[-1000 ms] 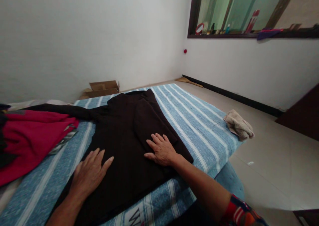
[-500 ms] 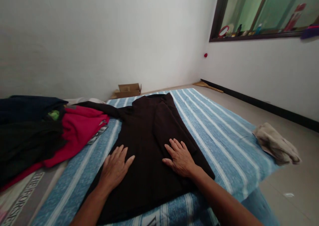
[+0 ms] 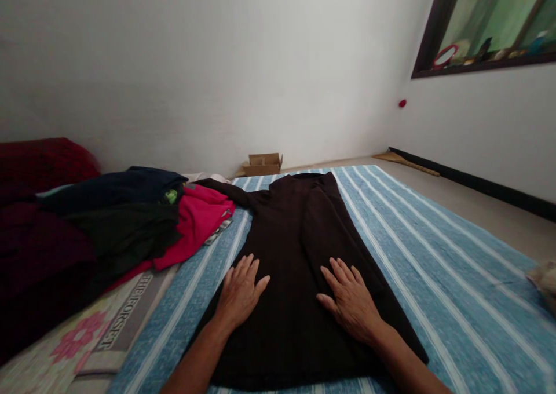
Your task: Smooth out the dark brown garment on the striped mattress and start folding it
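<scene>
A dark brown long-sleeved top [image 3: 282,301] lies spread on a blue and white striped bedcover [image 3: 438,266], its collar toward the wall. One sleeve is folded down over the body on the right; the other stretches out left to the clothes pile. My left hand [image 3: 240,289] rests flat on the left side of the top, fingers and thumb spread. On the right, my right hand [image 3: 348,298] lies flat on the cloth by the end of the folded sleeve, its fingers stretched out. Neither hand grips anything.
To the left is a heap of clothes with a pink garment [image 3: 197,220], a dark green one [image 3: 130,232] and a navy one [image 3: 117,188]. A cardboard box [image 3: 264,163] stands by the wall. A beige cloth [image 3: 545,284] shows at the right edge.
The view has turned left, so everything sits further right and more of the clothes heap shows. Both hands stay flat on the top in about the same places.
</scene>
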{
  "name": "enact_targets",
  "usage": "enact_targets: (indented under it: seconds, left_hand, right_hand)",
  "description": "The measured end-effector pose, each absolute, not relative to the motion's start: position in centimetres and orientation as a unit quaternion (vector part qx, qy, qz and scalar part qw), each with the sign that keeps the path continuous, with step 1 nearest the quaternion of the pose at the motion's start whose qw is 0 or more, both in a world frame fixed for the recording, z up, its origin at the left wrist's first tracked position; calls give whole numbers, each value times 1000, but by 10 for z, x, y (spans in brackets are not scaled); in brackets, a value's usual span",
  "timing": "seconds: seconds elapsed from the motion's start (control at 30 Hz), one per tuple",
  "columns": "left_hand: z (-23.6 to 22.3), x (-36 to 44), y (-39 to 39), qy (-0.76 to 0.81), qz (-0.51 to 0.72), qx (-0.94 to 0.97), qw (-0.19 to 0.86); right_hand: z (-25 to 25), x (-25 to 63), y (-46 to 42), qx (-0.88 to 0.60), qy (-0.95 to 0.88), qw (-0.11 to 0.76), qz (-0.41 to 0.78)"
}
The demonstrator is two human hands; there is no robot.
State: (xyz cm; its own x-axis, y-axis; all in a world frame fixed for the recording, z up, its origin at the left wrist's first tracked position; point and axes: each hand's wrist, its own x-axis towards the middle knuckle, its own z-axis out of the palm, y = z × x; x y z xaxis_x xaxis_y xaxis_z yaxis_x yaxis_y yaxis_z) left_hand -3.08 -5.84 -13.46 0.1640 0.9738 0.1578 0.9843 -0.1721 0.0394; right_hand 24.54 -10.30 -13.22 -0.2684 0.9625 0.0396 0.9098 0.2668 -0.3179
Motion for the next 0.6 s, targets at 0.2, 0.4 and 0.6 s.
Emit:
enact_targets:
  seconds: [0.2,0.4,0.6]
  left_hand:
    - [-136,-33,-61,-643,-76,-762,17]
    - [-137,-35,-64,-637,-84,-767,1]
    - [-138,-37,-64,-635,-88,-768,-8]
  right_hand:
    - [-136,244,-104,-600,-787,101,102]
    - [-139,244,-106,-602,-787,98,87]
    - [-145,244,-106,-603,-789,100,68]
